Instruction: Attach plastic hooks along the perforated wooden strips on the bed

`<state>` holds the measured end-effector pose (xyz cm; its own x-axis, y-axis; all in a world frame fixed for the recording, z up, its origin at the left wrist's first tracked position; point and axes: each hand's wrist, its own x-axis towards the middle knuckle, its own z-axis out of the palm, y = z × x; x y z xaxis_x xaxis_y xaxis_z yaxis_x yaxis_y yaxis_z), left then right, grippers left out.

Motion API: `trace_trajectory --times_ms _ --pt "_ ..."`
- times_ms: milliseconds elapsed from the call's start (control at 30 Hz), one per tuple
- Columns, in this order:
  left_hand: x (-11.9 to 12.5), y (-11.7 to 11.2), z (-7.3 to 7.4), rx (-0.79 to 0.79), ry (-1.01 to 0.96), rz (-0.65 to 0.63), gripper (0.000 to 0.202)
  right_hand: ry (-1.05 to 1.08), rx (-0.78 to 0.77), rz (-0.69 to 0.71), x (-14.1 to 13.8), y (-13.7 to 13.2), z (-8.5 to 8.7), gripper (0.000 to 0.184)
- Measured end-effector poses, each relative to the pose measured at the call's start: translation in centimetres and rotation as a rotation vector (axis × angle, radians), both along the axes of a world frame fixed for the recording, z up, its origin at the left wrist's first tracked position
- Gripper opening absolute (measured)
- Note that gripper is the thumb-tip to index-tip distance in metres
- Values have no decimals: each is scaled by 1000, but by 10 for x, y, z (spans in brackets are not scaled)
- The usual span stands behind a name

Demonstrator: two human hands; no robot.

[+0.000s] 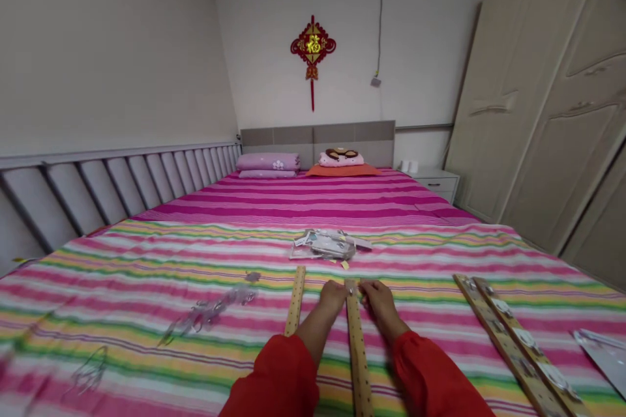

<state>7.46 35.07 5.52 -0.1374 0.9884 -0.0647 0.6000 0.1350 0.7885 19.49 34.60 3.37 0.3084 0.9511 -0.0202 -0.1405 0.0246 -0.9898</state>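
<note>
A perforated wooden strip (pixel 359 358) lies lengthwise on the striped sheet between my forearms. At its far end sits a small shiny piece (pixel 351 288), too small to name. My left hand (pixel 333 294) is closed against the strip's left edge beside that piece, with its fingertips partly hidden. Just right of the same end, my right hand (pixel 379 300) is closed in a pinch; whatever it holds cannot be made out. Left of my left hand rests another perforated wooden strip (pixel 295 300), bare of fittings and partly covered by my red sleeve.
Clear plastic packets (pixel 325 244) lie beyond my hands. Crumpled clear plastic with small metal pieces (pixel 210 313) and thin wire (pixel 90 370) are on the left. Two wooden strips with metal fittings (pixel 518 339) and a clear packet (pixel 604 355) lie right. A railing (pixel 122 159) borders the bed.
</note>
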Motion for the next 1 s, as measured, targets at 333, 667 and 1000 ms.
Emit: trace_trajectory --times_ms 333,667,1000 --pt "-148 -33 47 239 339 219 15 98 4 -42 7 -89 -3 33" --pt "-195 -32 41 120 832 314 25 39 42 -12 3 -89 -7 38" --pt "-204 -26 53 86 766 329 31 68 51 13 5 -87 -14 40"
